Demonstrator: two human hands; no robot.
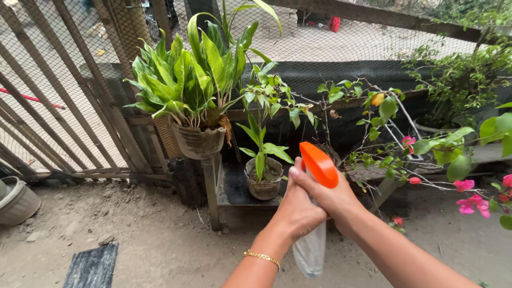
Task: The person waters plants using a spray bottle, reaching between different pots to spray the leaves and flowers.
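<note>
I see a spray bottle (312,234) with a bright orange trigger head (319,164) and a clear plastic body that hangs down between my two forearms. The body looks see-through and pale; how much liquid it holds I cannot tell.

Both my hands are wrapped round the bottle's neck, just under the orange head. My left hand (297,209), with a thin gold bracelet (262,257) at the wrist, closes on it from the near side, thumb lying up against the base of the head. My right hand (335,200) closes on it from the far side, its fingers mostly hidden behind the head. The head rises above both hands and the clear body drops below them.

Taking the bottle as my marker: straight beyond it, a small potted plant (264,173) stands on a low dark stand (230,186). Up and left of the bottle, a broad-leaved plant in a woven-look pot (197,141) sits on a post. Right of it, thin branches carry pink bougainvillea flowers (469,197). Far left, a slatted wooden fence with mesh (64,96) runs back. Below and left lie bare dirt ground (149,240) and a dark slab (92,266), with a grey pot (16,201) at the left edge.
</note>
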